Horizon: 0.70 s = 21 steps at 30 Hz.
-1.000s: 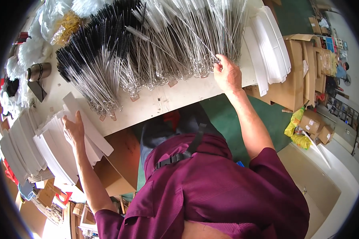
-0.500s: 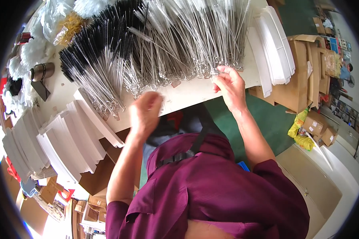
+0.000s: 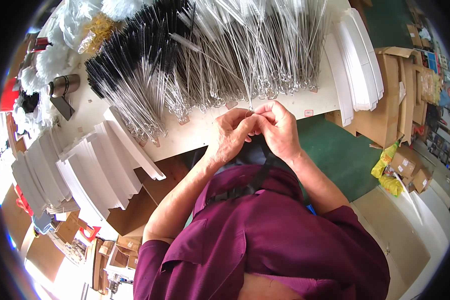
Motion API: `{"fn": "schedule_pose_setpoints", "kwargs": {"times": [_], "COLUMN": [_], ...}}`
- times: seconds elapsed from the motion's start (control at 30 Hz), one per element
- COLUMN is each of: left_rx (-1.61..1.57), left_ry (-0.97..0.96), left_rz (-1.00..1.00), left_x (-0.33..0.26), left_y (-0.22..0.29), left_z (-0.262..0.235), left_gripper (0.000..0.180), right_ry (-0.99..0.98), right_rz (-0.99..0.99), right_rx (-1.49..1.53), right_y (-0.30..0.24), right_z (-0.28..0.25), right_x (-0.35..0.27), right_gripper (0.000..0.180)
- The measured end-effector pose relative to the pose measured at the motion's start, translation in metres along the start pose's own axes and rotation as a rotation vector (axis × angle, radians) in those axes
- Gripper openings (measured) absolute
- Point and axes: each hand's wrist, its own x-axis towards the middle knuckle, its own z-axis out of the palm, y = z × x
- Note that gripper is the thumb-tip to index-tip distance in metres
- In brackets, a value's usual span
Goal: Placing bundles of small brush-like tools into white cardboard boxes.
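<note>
My left hand (image 3: 229, 134) and my right hand (image 3: 281, 131) meet at the table's front edge, thumbs and fingers pinched together. Between their fingertips is the looped end of a thin wire brush (image 3: 250, 102), its stem pointing away toward the pile. Past my hands lies a wide heap of such brushes, ring ends facing me. Those on the left have black bristles (image 3: 130, 44); the white-bristled brushes (image 3: 285, 57) fill the middle and right. Fingers partly cover the loop, so fine detail there is hidden.
Stacked white strips (image 3: 97, 165) stand at the left edge, with more white strips (image 3: 357, 65) at the right. A metal flask (image 3: 65, 85) and a bag of yellow bands (image 3: 96, 34) sit at the far left. Cardboard boxes (image 3: 392, 95) are beyond the table's right side.
My left hand has moved right and my right hand has drawn back slightly from the ring ends, so both now meet on one brush. The view has shifted a little.
</note>
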Motion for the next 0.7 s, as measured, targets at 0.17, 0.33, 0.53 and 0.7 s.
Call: {"fn": "schedule_pose_setpoints", "kwargs": {"times": [0.17, 0.33, 0.53, 0.7], "left_rx": [-0.041, 0.167, 0.295, 0.344], "left_ry": [0.115, 0.123, 0.160, 0.199], "left_rz": [0.127, 0.027, 0.277, 0.472], "left_x": [0.005, -0.009, -0.036, -0.044], "left_y": [0.002, 0.014, 0.040, 0.032], "left_z": [-0.004, 0.001, -0.002, -0.014], "left_gripper": [0.025, 0.018, 0.012, 0.008], "right_ry": [-0.186, -0.199, 0.133, -0.021], "right_rz": [0.052, -0.137, -0.189, 0.069], "right_rx": [-0.177, -0.548, -0.497, 0.070], "right_y": [-0.020, -0.026, -0.020, -0.028], "right_z": [-0.012, -0.046, -0.075, -0.059], "right_x": [0.020, 0.074, 0.135, 0.109], "right_gripper": [0.013, 0.046, 0.069, 0.058]}}
